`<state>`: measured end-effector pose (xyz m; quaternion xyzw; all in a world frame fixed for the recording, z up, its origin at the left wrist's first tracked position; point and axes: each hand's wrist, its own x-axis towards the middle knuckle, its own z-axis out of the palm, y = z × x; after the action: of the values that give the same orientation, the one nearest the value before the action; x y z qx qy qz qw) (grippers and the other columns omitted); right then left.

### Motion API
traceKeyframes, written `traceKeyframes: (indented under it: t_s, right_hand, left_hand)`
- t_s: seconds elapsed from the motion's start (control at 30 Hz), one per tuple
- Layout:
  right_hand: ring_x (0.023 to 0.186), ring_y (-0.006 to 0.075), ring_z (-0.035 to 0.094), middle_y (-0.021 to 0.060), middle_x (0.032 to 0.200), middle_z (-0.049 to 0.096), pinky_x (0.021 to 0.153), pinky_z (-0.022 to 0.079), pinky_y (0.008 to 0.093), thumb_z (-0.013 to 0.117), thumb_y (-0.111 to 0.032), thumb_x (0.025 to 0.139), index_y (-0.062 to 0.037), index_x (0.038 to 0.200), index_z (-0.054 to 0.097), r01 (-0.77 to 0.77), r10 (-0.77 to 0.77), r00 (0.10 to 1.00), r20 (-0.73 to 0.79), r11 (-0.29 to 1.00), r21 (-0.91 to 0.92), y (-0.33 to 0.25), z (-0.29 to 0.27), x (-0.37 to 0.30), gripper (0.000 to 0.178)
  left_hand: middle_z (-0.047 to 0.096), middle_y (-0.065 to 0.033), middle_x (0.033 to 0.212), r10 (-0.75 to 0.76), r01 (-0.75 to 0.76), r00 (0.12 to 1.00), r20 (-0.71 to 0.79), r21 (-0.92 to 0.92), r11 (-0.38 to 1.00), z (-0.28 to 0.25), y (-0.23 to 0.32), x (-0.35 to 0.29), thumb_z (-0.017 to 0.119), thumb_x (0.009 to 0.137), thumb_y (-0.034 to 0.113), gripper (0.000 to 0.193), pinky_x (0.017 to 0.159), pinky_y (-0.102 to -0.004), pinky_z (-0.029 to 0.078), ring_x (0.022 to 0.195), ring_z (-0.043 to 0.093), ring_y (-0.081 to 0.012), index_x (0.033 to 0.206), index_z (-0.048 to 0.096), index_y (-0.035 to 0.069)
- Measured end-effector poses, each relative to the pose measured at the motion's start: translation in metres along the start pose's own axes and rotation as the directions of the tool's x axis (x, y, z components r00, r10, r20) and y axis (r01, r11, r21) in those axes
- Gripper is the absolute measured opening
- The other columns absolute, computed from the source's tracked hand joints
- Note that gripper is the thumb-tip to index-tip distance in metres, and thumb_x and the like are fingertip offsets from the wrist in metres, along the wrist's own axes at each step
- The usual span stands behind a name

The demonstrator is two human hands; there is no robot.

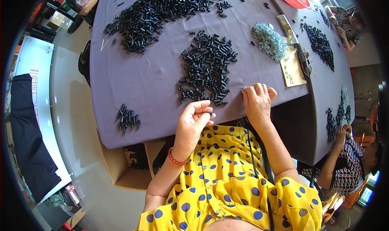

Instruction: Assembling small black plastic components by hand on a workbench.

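Head camera, looking down on a person in a yellow dotted top at a cloth-covered table. The left hand, palm partly up, appears to pinch one small black piece between thumb and finger, just past the table's near edge. The right hand rests at that edge with fingers bent down beside a tiny silvery bit; whether it grips the bit, I cannot tell.

Loose black pieces lie in a near pile just beyond the hands, a larger far pile, and a small group to the left. A silvery tangle sits to the right.

The step in hand looks like handling a single piece; the next move seems to call for a steady hold on the left and a fine fingertip pinch on the right.
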<state>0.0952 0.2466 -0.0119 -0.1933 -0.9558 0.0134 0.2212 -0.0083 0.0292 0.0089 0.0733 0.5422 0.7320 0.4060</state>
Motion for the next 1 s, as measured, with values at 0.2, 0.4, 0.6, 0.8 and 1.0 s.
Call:
traceKeyframes:
  t_s: [0.2, 0.4, 0.6, 0.8, 1.0]
  right_hand:
    - [0.087, 0.022, 0.062, 0.0014, 0.085, 0.062, 0.088, 0.035, 0.0409, 0.075, -0.01, 0.083, -0.014, 0.09, 0.064, -0.013, 0.013, 1.0, 0.003, 0.979, 0.203, -0.003, -0.011, 0.008, 0.014]
    - [0.064, 0.0193, 0.062, -0.0008, 0.077, 0.066, 0.082, 0.038, 0.0386, 0.076, -0.004, 0.081, -0.0129, 0.089, 0.064, 0.061, -0.127, 0.989, 0.077, 0.819, 0.57, -0.042, -0.023, 0.001, 0.017]
    - [0.068, 0.0192, 0.065, 0.0, 0.079, 0.067, 0.085, 0.039, 0.0382, 0.075, -0.003, 0.081, -0.0111, 0.089, 0.065, 0.073, -0.17, 0.981, 0.094, 0.769, 0.635, -0.06, -0.012, -0.003, 0.016]
    - [0.076, 0.0192, 0.067, -0.0002, 0.082, 0.068, 0.091, 0.04, 0.0387, 0.074, -0.001, 0.081, -0.0103, 0.091, 0.066, 0.079, -0.176, 0.98, 0.092, 0.772, 0.63, -0.064, -0.007, -0.003, 0.016]
    - [0.084, 0.0209, 0.066, 0.0009, 0.088, 0.067, 0.095, 0.04, 0.0403, 0.073, 0.0, 0.082, -0.0098, 0.093, 0.065, 0.106, -0.214, 0.973, 0.085, 0.747, 0.656, -0.068, -0.007, -0.002, 0.017]
  left_hand:
    - [0.068, -0.0086, 0.11, -0.162, 0.167, 0.985, 0.059, -0.099, 0.981, -0.002, 0.004, -0.002, 0.059, 0.103, 0.003, 0.023, 0.085, -0.03, 0.062, 0.096, 0.072, -0.0179, 0.125, 0.062, 0.0]
    - [0.07, -0.0076, 0.101, -0.304, 0.358, 0.933, 0.19, -0.45, 0.818, -0.012, -0.008, 0.005, 0.058, 0.103, 0.007, 0.011, 0.08, -0.0313, 0.065, 0.089, 0.074, -0.0177, 0.11, 0.064, 0.002]
    - [0.071, -0.0106, 0.103, -0.232, 0.247, 0.969, 0.086, -0.377, 0.893, -0.013, -0.013, 0.003, 0.056, 0.103, 0.006, 0.014, 0.082, -0.033, 0.065, 0.088, 0.075, -0.0204, 0.114, 0.063, 0.001]
    - [0.068, -0.0101, 0.103, -0.245, 0.281, 0.96, 0.138, -0.478, 0.832, -0.022, 0.0, 0.001, 0.053, 0.102, 0.003, 0.019, 0.079, -0.0346, 0.066, 0.09, 0.075, -0.0216, 0.118, 0.062, 0.0]
    - [0.067, -0.0056, 0.098, -0.229, 0.284, 0.959, 0.168, -0.5, 0.818, -0.031, -0.018, 0.005, 0.06, 0.104, 0.014, 0.016, 0.074, -0.0309, 0.065, 0.085, 0.072, -0.0154, 0.114, 0.064, 0.002]
